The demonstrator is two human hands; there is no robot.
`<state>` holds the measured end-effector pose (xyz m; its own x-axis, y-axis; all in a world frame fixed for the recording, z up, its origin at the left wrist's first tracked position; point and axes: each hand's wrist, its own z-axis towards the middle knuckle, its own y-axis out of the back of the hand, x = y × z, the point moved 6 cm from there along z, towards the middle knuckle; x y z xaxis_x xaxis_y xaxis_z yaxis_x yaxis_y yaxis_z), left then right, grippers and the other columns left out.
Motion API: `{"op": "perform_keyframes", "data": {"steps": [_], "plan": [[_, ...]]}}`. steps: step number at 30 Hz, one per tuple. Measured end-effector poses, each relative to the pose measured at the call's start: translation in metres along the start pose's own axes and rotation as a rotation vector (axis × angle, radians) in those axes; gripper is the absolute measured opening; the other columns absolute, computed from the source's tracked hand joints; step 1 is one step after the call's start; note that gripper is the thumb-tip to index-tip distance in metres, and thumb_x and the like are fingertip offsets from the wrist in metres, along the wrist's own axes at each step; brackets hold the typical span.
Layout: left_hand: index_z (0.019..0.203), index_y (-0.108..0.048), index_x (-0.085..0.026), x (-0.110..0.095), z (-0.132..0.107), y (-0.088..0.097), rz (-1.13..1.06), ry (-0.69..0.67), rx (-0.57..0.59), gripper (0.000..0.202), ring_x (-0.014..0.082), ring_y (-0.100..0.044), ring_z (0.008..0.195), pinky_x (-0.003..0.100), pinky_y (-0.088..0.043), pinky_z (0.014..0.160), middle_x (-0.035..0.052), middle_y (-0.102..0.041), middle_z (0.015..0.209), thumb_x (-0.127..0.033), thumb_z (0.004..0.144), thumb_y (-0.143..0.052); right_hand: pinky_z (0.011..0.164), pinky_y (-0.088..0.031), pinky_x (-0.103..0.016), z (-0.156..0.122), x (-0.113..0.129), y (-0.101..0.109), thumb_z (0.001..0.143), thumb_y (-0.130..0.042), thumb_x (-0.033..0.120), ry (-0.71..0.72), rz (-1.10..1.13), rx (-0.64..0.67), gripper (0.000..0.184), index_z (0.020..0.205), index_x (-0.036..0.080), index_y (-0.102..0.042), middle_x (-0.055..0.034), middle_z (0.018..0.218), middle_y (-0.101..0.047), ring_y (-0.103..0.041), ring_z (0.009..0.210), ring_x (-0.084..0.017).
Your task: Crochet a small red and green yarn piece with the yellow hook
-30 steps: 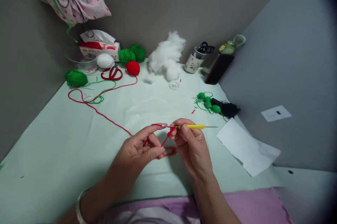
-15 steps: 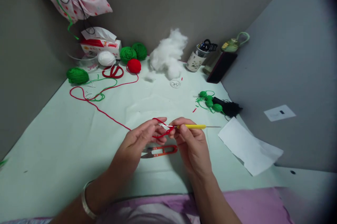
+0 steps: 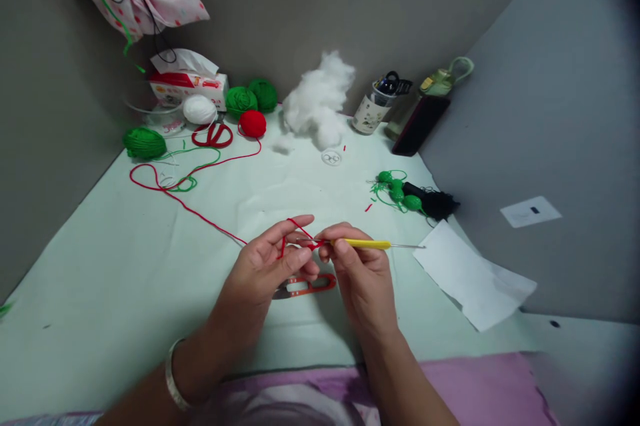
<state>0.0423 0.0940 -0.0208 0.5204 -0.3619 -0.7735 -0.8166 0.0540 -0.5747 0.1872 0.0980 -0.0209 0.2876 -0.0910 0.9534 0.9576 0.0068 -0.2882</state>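
My left hand (image 3: 267, 266) is closed on a strand of red yarn (image 3: 200, 216), looped over its fingers above the pale green table (image 3: 100, 266). My right hand (image 3: 357, 273) pinches a yellow-handled crochet hook (image 3: 367, 244) whose tip meets the red loop between the two hands. The strand trails left and back to a red yarn ball (image 3: 252, 123). Orange thread snips (image 3: 310, 285) lie on the table just under my hands.
At the back stand a tissue box (image 3: 187, 86), green yarn balls (image 3: 250, 99), a white ball (image 3: 199, 109), stuffing (image 3: 320, 106), a cup of tools (image 3: 373, 109), a phone (image 3: 419, 126). Small green crochet pieces (image 3: 397, 193) and white paper (image 3: 475, 279) lie right. Red scissors (image 3: 213, 136) back left.
My left hand has turned and lifted the red loop toward the hook; the hook tip now sits in the yarn. The snips have come into fuller view under the hands.
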Motion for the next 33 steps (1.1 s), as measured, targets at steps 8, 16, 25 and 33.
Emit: {"op": "perform_keyframes", "data": {"steps": [8,16,25,33], "plan": [[0.119,-0.077,-0.023,0.0032,0.0001,0.0007,-0.055,-0.043,-0.008,0.036,0.0113,-0.074,0.079,0.021,-0.059,0.077,-0.0027,-0.071,0.088,-0.015,0.085,-0.084,0.074,-0.053,-0.028,0.0009,-0.0026,-0.0024,0.092,-0.079,0.038,-0.054,0.068,-0.016,0.012,0.094,0.028,-0.085,-0.0005,0.087,-0.073,-0.065,0.075,-0.013],[0.121,-0.077,-0.025,-0.0034,-0.0040,-0.0001,0.019,-0.063,0.031,0.029,0.0151,-0.072,0.092,0.026,-0.056,0.091,-0.0006,-0.072,0.089,-0.021,0.092,-0.077,0.073,-0.056,-0.029,0.0007,-0.0028,-0.0053,0.090,-0.081,0.039,-0.087,0.119,-0.032,0.013,0.093,0.027,-0.085,-0.0014,0.086,-0.073,-0.066,0.074,-0.014],[0.124,-0.073,-0.020,-0.0012,0.0012,0.0002,0.004,-0.085,-0.012,0.037,0.0137,-0.071,0.080,0.026,-0.058,0.082,-0.0011,-0.073,0.083,-0.023,0.088,-0.084,0.069,-0.056,-0.029,0.0006,-0.0048,-0.0084,0.089,-0.082,0.037,-0.116,0.163,-0.026,0.012,0.093,0.026,-0.085,-0.0015,0.084,-0.073,-0.063,0.070,-0.014],[0.124,-0.072,-0.018,-0.0003,-0.0034,0.0004,0.012,0.006,-0.028,0.038,0.0162,-0.072,0.072,0.029,-0.060,0.071,0.0016,-0.072,0.082,-0.039,0.092,-0.078,0.072,-0.054,-0.028,0.0000,-0.0026,-0.0038,0.087,-0.083,0.039,-0.086,0.087,-0.056,0.014,0.090,0.026,-0.085,-0.0022,0.088,-0.074,-0.062,0.073,-0.013]]}}
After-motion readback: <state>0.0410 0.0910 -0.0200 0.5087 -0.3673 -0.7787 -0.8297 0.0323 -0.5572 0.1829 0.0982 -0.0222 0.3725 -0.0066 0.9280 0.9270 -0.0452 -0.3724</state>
